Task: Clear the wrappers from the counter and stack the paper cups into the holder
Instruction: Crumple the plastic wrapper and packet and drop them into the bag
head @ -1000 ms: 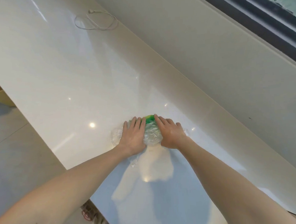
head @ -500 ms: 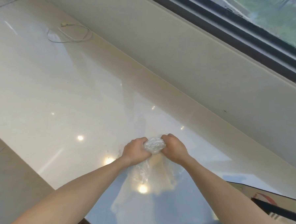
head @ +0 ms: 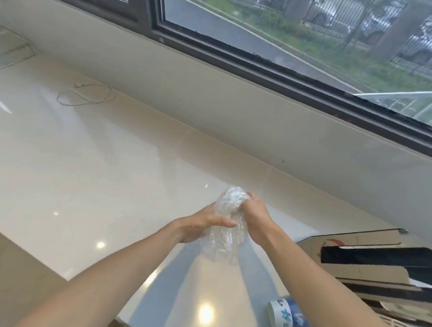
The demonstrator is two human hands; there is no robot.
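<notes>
A crumpled clear plastic wrapper [head: 226,227] is lifted above the glossy cream counter [head: 72,170], bunched between both hands. My left hand [head: 203,224] cups its left side with the fingers curled around it. My right hand [head: 256,217] squeezes its upper right part in a fist. A paper cup [head: 283,315] with a white rim and blue print lies on its side on the counter near the bottom right, partly hidden by my right forearm. No cup holder is in view.
A thin white cable [head: 86,95] lies looped at the far left by the wall. Cardboard boxes [head: 365,260] sit at the right. A window [head: 303,33] runs above the backsplash. The counter's front edge drops to the floor at the lower left.
The wrapper went from pressed flat under both palms to gathered into a ball and lifted off the counter. The view tilted up and right, revealing the window, boxes and cup.
</notes>
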